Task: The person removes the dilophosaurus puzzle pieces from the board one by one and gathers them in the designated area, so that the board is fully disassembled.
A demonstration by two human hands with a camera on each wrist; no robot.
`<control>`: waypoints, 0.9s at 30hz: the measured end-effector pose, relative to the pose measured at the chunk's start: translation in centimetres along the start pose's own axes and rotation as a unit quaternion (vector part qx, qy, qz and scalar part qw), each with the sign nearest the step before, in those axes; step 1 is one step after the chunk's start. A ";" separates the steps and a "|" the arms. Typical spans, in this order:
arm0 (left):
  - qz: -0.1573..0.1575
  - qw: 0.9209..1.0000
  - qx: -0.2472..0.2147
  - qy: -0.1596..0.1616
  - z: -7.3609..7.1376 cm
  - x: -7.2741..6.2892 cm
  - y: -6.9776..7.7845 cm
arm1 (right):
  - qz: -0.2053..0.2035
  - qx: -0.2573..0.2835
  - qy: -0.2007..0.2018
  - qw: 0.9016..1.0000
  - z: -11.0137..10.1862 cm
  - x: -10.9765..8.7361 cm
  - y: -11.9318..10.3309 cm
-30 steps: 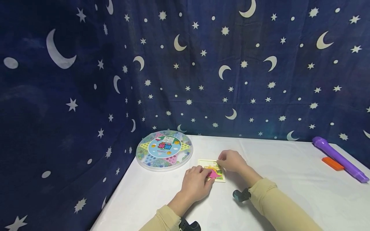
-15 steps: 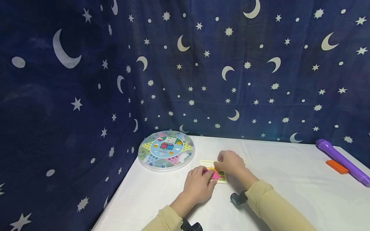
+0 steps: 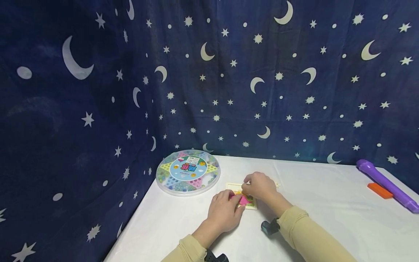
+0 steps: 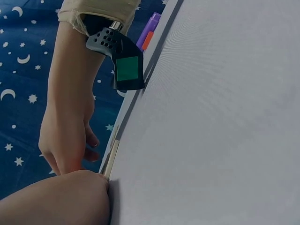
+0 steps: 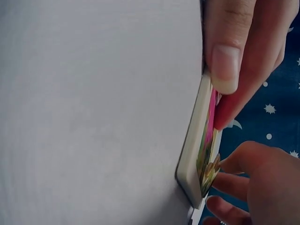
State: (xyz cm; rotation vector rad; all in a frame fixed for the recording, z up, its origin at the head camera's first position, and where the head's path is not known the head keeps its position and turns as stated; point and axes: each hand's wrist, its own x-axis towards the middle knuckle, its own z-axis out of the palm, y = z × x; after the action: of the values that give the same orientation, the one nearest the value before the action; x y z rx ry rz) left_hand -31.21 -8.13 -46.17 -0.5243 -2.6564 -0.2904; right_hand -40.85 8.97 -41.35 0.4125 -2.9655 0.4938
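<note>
A small jigsaw puzzle in a cream frame (image 3: 231, 186) lies on the white table, with pink, yellow and green picture parts showing. My left hand (image 3: 225, 213) holds it at the near left; in the right wrist view its thumb (image 5: 226, 70) is on the frame's edge and a finger touches the pink part (image 5: 210, 115). Over the far right part is my right hand (image 3: 260, 186). Its fingers pinch a small puzzle piece (image 5: 212, 174), which stands tilted at the puzzle's surface. Most of that piece is hidden in the head view.
A round clear-lidded board game with marbles (image 3: 188, 173) lies at the back left. On the right are a purple tube-shaped thing (image 3: 387, 185) and an orange block (image 3: 379, 190). A small cream thing (image 3: 278, 185) shows behind my right hand. A starry curtain (image 3: 229, 91) surrounds the table.
My right hand has moved from the puzzle's upper right edge inward over the picture, then stayed there. The left hand keeps its place on the puzzle. The view has shifted slightly.
</note>
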 end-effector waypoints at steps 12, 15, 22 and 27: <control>0.000 1.000 -0.007 -0.001 -0.6 -0.1 0.2 | 0.003 0.028 -0.020 0.999 -0.6 -0.9 0.1; -0.005 1.000 -0.010 -0.013 -0.8 -0.1 0.3 | -0.004 0.030 -0.023 0.999 -0.8 -1.0 0.1; 0.000 1.000 -0.013 0.001 -0.7 -0.2 0.3 | -0.035 0.079 -0.009 0.996 -0.7 -1.1 0.8; -0.007 1.000 -0.013 -0.003 -0.8 -0.1 0.3 | -0.032 0.124 -0.022 0.991 -0.8 -1.1 1.2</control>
State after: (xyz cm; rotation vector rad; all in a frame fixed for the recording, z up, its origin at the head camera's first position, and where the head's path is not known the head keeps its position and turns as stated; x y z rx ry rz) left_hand -30.73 -8.09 -45.43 -0.5162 -2.6670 -0.3290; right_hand -40.08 10.57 -41.08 0.5456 -2.9289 0.8621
